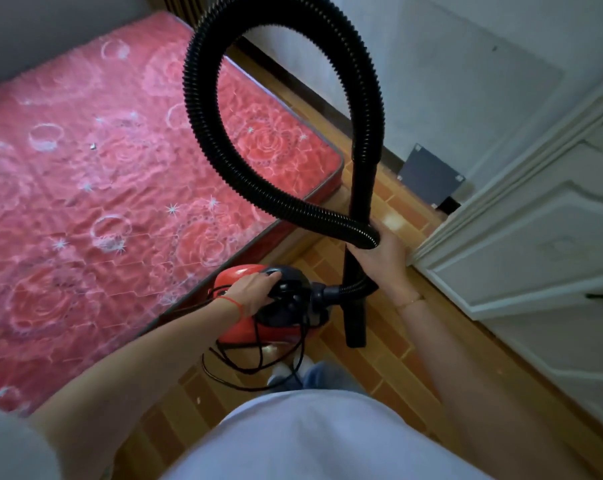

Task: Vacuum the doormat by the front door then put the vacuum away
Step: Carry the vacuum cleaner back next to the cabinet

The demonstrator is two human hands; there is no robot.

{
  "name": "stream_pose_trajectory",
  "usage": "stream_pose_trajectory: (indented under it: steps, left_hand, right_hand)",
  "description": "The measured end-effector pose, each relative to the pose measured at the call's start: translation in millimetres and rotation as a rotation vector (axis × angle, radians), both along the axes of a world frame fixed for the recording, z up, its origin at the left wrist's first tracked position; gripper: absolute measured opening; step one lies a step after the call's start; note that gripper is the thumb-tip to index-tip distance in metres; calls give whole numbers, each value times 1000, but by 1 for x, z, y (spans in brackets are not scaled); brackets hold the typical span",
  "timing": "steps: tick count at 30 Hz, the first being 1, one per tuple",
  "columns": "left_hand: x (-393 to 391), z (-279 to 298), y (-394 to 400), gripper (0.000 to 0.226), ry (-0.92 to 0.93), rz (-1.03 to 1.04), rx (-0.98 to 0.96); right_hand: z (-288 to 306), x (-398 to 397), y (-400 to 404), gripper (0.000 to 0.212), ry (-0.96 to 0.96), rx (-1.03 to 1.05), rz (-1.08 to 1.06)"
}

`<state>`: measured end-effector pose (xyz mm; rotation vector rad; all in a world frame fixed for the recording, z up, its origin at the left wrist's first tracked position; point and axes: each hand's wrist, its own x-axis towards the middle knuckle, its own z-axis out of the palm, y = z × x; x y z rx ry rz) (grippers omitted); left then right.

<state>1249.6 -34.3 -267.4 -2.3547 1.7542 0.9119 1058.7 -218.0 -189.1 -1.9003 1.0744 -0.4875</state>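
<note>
- My left hand [255, 289] sits just below the middle of the frame, fingers curled down over the dark top handle of the red vacuum [258, 327], gripping it; a thin red string circles that wrist.
- The vacuum body is low and centre in the picture, over the brown tiled floor [390, 362]; I cannot tell whether it rests on the floor or hangs lifted.
- A black cord [237, 358] loops in loose coils under and in front of the vacuum, near my feet at the lower centre.
- My right hand [379, 251] is right of centre, closed around the black wand [357, 306] and the ribbed hose [203, 109] together, where the two cross.
- The hose leaves the front of the vacuum, runs up through my grip, and arches in a big loop to the top of the frame before coming back down to the wand.
- The wand stands nearly upright, its lower end just right of the vacuum.
- A bed with a red rose-patterned mattress [102, 168] fills the left half of the picture.
- A white panelled door [542, 244] takes up the right edge, with a pale wall [449, 81] above it at upper right.
- No doormat shows in my view.
</note>
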Motion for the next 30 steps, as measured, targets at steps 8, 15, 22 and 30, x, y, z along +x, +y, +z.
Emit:
stream_pose_trajectory:
  steps: [8, 15, 22, 30]
  left_hand:
    - [24, 8, -60, 46, -31, -226, -32]
    - [43, 18, -140, 45, -82, -380, -19]
    - [51, 19, -251, 40, -86, -495, -17]
    - [45, 31, -396, 43, -176, -533, 7]
  right_hand:
    - [10, -12, -12, 40, -41, -57, -209]
    - [16, -13, -54, 35, -32, -49, -368]
    - [15, -15, -138, 41, -28, -59, -475]
    - [18, -15, -272, 32, -54, -72, -516]
